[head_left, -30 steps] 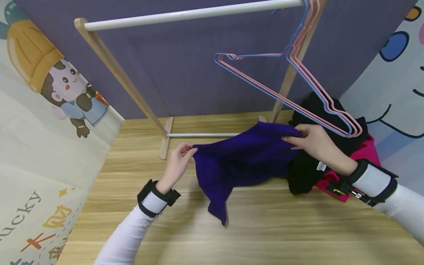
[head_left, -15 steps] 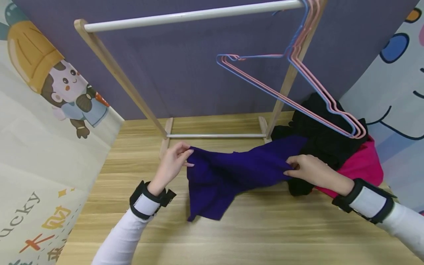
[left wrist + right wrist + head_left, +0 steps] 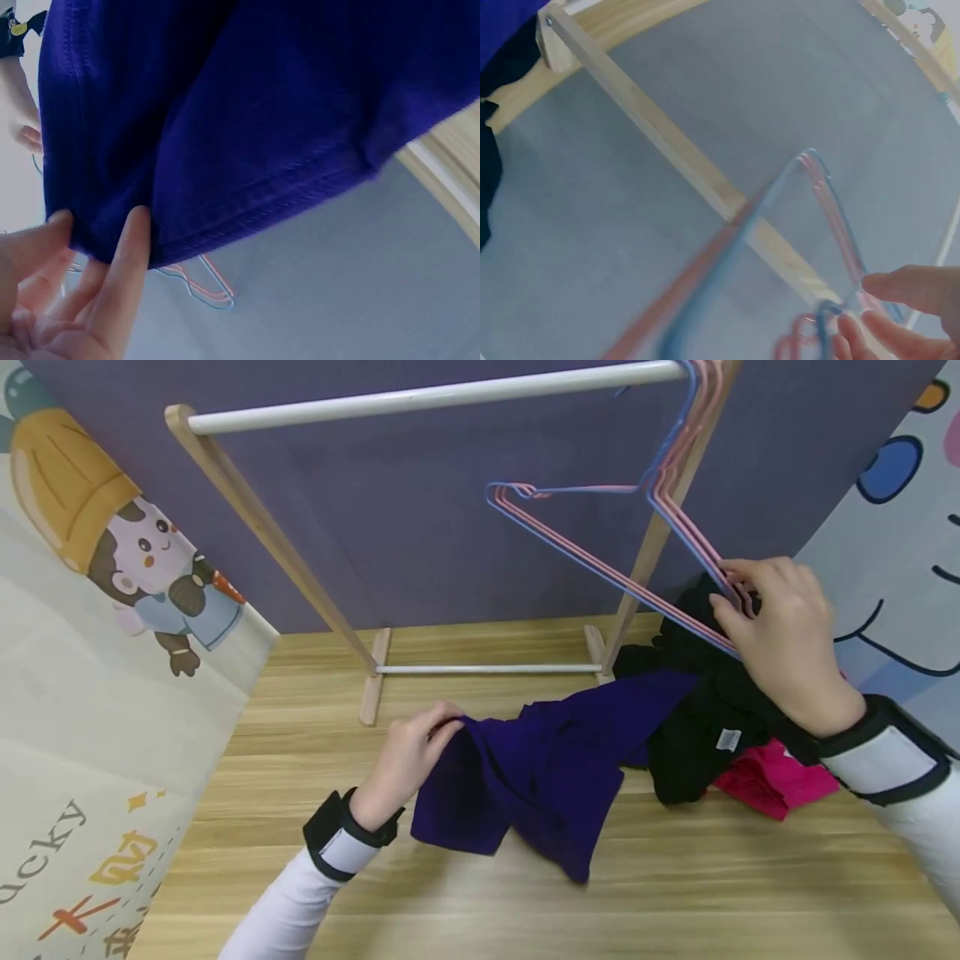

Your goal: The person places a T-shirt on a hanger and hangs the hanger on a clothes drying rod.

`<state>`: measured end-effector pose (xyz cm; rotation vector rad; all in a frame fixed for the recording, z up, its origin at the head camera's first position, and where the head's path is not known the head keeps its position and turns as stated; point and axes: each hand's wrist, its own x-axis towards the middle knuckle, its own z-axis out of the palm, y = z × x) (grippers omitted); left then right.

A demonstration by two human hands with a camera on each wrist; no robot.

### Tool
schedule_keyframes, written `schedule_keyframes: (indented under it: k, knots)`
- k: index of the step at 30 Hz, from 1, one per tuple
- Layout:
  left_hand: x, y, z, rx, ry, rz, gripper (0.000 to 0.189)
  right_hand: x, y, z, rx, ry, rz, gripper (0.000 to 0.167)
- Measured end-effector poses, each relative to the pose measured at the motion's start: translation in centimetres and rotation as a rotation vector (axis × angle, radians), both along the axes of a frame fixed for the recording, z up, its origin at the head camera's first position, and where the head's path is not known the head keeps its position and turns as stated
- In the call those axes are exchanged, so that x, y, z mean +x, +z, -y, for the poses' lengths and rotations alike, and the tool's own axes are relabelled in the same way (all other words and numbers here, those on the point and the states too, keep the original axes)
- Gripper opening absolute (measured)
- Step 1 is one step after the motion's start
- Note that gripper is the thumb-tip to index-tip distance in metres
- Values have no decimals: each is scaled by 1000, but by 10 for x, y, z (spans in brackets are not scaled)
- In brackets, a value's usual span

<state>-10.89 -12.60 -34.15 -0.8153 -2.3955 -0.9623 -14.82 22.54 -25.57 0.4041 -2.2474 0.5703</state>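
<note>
Pinching the hem suits the limp, likely light purple garment (image 3: 551, 760) in the left hand (image 3: 408, 756); the right hand (image 3: 795, 639) pinches hangers (image 3: 672, 443) below the rail's right end (image 3: 652, 372).

Wood-grain surface (image 3: 465, 918), black clothing (image 3: 693, 718) heaped partly over pink cloth (image 3: 780, 782), wooden rack feet (image 3: 372, 693)

Beyond the left hand (image 3: 405, 760) stands a wooden rack (image 3: 257, 518) with a white top rail (image 3: 435, 396). Left of the right hand (image 3: 798, 639) and below it, a black garment (image 3: 682, 768) with a pale label (image 3: 728, 740) partly covers pink cloth (image 3: 780, 781). A cartoon figure (image 3: 153, 568) decorates the wall left of the left hand.
</note>
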Motion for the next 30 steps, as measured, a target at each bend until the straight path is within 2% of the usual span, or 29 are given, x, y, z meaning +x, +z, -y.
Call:
schedule_keyframes:
  k: [3,9,13,16,19,23,27,30]
  knots:
    - [1,-1,0,-28,-40,-42,9,-8,0,-2,24,-32,51,25]
    - [2,-2,2,-56,-97,-50,10,-21,2,-5,-25,-68,95,20]
    - [2,-3,4,-53,-150,-39,14,-27,6,-5,-155,-83,182,24]
    - [2,-3,5,-64,-182,-24,19,-29,12,-5,-303,-65,294,27]
    - [1,-4,6,-84,-187,-23,20,-30,17,-3,-432,-24,376,27]
    - [0,-5,7,-75,-163,-22,16,-30,25,3,-598,72,420,18]
    - [-2,-6,7,-43,-132,-29,15,-29,33,5,-860,298,455,11]
    - [-4,-6,8,-24,-109,-30,13,-26,36,3,-1016,476,510,10]
